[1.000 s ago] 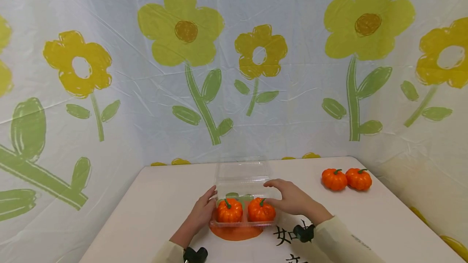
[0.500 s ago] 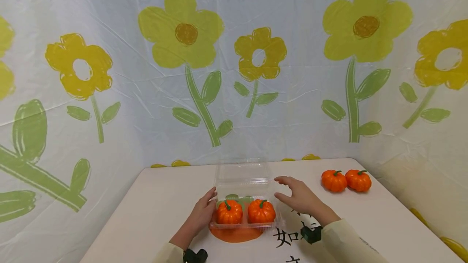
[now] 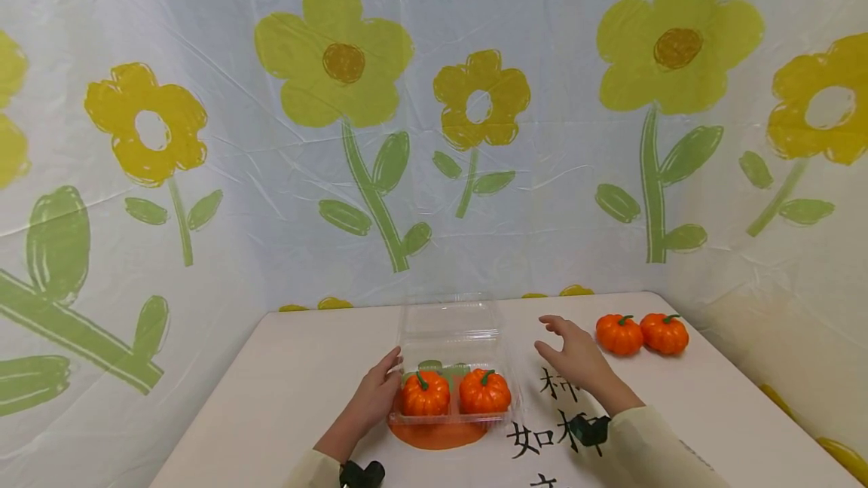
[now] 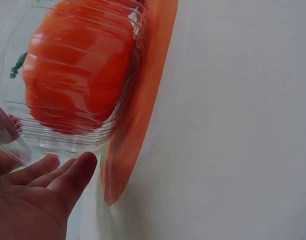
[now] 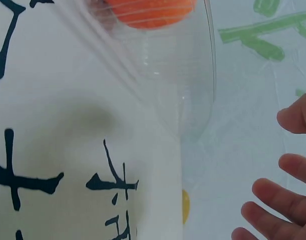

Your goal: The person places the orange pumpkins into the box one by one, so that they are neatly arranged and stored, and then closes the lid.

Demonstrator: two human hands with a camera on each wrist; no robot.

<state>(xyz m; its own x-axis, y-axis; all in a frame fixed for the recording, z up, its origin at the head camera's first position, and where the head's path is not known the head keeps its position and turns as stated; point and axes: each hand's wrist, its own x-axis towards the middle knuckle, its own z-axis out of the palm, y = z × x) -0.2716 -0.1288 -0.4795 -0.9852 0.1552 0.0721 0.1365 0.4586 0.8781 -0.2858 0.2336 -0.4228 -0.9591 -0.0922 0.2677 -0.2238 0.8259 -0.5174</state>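
A clear plastic clamshell box (image 3: 456,419) stands on the table with its lid raised at the back. Two small orange pumpkins with green stems sit in it side by side: a left pumpkin (image 3: 426,393) and a right pumpkin (image 3: 484,392). My left hand (image 3: 371,395) touches the box's left side with fairly straight fingers; in the left wrist view its fingertips (image 4: 86,161) lie right at the ribbed wall. Between the box and another pumpkin (image 3: 619,335) at the back right, my right hand (image 3: 576,356) hovers, fingers spread and holding nothing.
One more orange pumpkin (image 3: 664,334) sits beside the first at the back right. The white table (image 3: 298,367) bears an orange print (image 3: 441,437) under the box and black written characters (image 3: 532,439). A flower-printed curtain (image 3: 556,172) surrounds the table's back and sides.
My right hand has moved away from the right pumpkin in the box, toward the two pumpkins at the back right. The left hand and the box have stayed put.
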